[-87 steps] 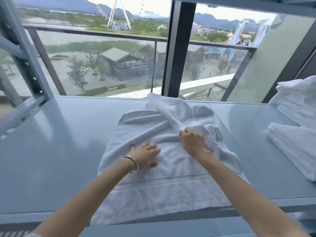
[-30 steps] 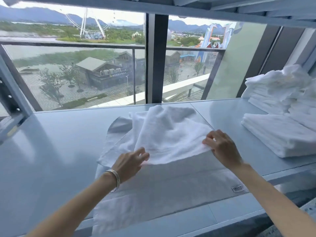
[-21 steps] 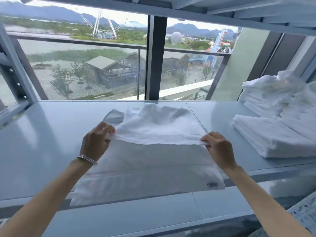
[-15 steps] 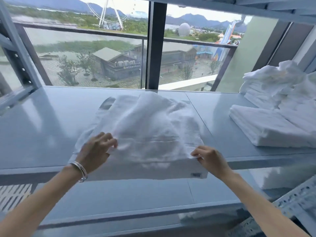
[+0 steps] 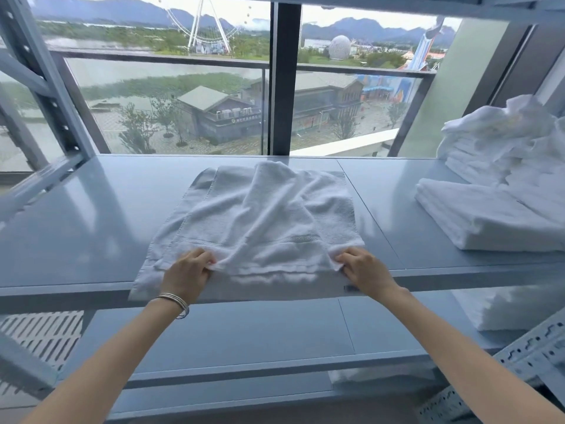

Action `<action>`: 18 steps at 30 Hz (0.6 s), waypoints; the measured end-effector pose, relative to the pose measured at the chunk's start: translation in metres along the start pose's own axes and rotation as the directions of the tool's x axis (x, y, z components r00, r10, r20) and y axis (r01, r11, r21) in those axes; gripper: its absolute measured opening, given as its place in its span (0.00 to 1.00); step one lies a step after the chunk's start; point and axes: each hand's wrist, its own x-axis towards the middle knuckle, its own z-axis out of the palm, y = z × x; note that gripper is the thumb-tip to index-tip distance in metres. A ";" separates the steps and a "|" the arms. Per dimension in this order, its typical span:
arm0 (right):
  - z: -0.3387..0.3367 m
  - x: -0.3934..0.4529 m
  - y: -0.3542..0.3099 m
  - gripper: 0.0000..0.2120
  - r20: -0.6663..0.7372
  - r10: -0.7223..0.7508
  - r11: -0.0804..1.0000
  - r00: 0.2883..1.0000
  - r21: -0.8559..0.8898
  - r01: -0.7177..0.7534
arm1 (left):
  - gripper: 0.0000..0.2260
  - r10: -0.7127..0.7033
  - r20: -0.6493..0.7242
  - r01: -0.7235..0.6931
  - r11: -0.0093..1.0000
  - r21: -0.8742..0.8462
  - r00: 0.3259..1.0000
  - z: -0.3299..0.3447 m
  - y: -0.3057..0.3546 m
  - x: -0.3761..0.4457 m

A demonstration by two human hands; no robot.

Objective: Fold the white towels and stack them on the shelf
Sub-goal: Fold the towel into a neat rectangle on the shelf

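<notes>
**First fold being brought down to the near hem**

While the white towel (image 5: pixel 260 228) is lying across the middle of the grey shelf (image 5: pixel 91 215), its far half is being laid over its near half. The doubled edge is being pinched at both near corners: by the left hand (image 5: pixel 188 272), its fingers curled into the cloth, and by the right hand (image 5: pixel 362 267), likewise curled on the fabric. Half a second earlier the upper layer was being held short of the near hem; now it is being drawn almost level with it, only a narrow strip of the lower layer being left exposed at the shelf's front lip. Nearly three seconds earlier the towel was still being smoothed out, bunched at its far end. A loose ridge is still being carried down the centre of the upper layer, so the fold is judged unfinished and smoothing is likely to be needed. At the right, well apart, a folded stack (image 5: pixel 489 218) is being kept, with a rumpled pile (image 5: pixel 501 139) behind it; the stacking step is judged not yet reached.
</notes>
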 end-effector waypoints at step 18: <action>-0.039 0.034 0.005 0.06 -0.429 -0.050 0.999 0.902 -0.026 0.044 | 0.05 0.350 -0.384 -0.371 0.928 0.021 0.854 -0.064 -0.013 0.074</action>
